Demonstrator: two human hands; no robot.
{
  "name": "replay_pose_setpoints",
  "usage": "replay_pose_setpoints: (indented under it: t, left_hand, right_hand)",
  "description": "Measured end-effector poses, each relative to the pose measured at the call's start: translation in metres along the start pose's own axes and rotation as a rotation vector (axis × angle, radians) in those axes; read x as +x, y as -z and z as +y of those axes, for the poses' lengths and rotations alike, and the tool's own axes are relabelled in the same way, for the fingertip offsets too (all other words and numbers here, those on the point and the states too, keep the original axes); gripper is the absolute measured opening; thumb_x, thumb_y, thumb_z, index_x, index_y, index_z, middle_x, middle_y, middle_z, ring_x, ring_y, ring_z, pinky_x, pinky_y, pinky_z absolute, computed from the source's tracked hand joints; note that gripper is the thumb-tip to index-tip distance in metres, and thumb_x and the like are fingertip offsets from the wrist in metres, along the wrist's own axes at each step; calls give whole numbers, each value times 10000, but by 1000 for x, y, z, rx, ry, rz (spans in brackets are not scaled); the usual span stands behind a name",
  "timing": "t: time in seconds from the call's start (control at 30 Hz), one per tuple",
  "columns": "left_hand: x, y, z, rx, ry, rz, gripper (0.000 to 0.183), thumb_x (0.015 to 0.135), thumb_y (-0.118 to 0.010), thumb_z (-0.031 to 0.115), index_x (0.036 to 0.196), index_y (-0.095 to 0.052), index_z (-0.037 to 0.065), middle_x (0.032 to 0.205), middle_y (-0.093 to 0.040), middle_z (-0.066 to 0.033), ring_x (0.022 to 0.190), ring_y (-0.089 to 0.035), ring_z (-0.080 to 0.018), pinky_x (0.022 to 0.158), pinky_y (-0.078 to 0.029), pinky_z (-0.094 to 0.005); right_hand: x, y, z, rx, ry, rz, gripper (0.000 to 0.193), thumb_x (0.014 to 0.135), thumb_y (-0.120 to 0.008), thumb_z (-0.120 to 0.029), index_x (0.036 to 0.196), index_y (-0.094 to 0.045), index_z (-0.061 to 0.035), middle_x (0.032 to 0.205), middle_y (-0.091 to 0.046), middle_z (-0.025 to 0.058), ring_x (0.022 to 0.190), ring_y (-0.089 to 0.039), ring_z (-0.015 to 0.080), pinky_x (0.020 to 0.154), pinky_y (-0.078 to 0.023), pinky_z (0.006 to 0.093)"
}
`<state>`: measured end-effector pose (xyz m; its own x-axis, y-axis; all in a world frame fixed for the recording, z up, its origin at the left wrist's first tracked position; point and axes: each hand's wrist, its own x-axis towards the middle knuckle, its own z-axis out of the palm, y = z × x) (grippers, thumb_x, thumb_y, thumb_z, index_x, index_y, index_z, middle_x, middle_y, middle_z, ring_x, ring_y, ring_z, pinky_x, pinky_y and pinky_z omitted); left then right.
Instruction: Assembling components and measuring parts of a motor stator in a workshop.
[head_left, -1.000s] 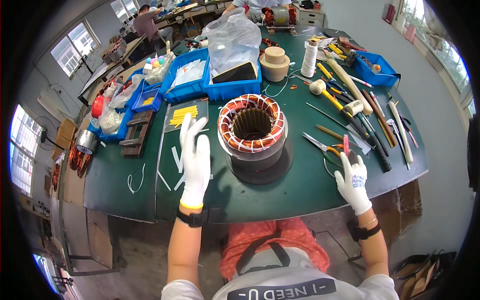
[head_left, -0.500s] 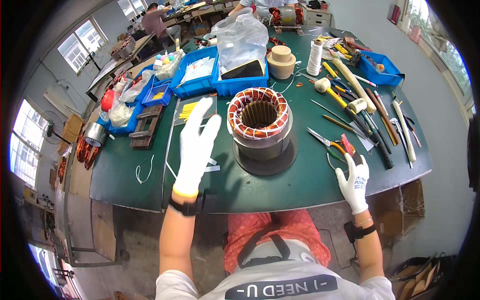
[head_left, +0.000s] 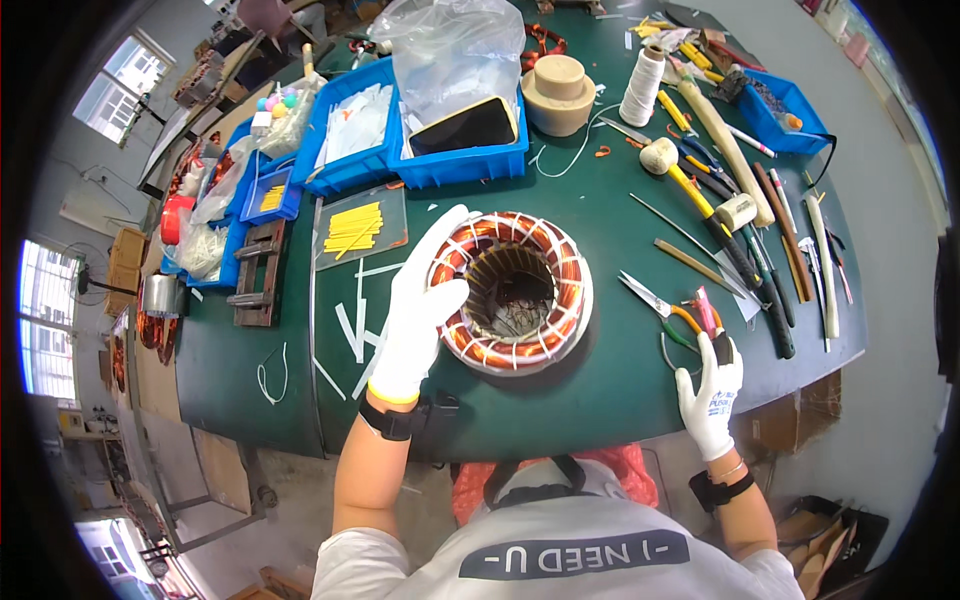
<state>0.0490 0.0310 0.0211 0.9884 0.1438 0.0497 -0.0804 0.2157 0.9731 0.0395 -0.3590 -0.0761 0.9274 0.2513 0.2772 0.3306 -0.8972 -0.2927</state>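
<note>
I have my left hand (head_left: 418, 300) at the left side of the wound ring (head_left: 562, 290), gloved fingers stretched along its upper-left rim and thumb spread well away from them, over the coil. It looks laid against the copper, though I can't be sure how firmly. The ring stands upright on the surface (head_left: 560, 410), between the middle and the near edge, its bore facing up at me.

I judge the step in hand to be steadying or checking that laced coil. My right hand (head_left: 713, 385) is low, by the near right corner, with bent fingers at a small red tool (head_left: 706, 312) beside the scissors (head_left: 661, 305); I can't tell whether they pinch it.

As I read it, the next move calls for firm support from my left and a clear choice of tool by my right, blades kept off the white lacing (head_left: 551, 346).
</note>
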Motion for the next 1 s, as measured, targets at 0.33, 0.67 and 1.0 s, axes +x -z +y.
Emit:
replay_pose_setpoints:
  t: [0.33,0.67,1.0]
  left_hand:
    - [30,15,14,13,203,-219,755,810,-719,180,1473,-415,-16,1465,-494,-164,1347,-478,-246,1148,-353,-371]
    - [-11,-48,269,747,-210,-284,191,695,-645,145,873,-682,84,979,-638,-107,890,-582,-258,836,-455,-352]
    - [19,-94,323,705,-240,-575,172,540,-629,227,679,-641,126,731,-598,-10,527,-527,-179,472,-412,-300]
  right_hand:
    - [6,7,1,-159,-57,-308,805,793,-738,-216,1470,-369,19,1511,-347,294,1367,-318,475,1130,-225,590]
    - [-44,43,-22,-157,-262,-655,1007,752,-785,-418,1501,-301,50,1501,-366,317,1377,-317,528,1166,-252,517]
    - [-11,65,-26,-333,-214,-1019,1094,821,-680,-552,1535,-144,80,1552,-280,321,1453,-243,478,1221,-157,463]
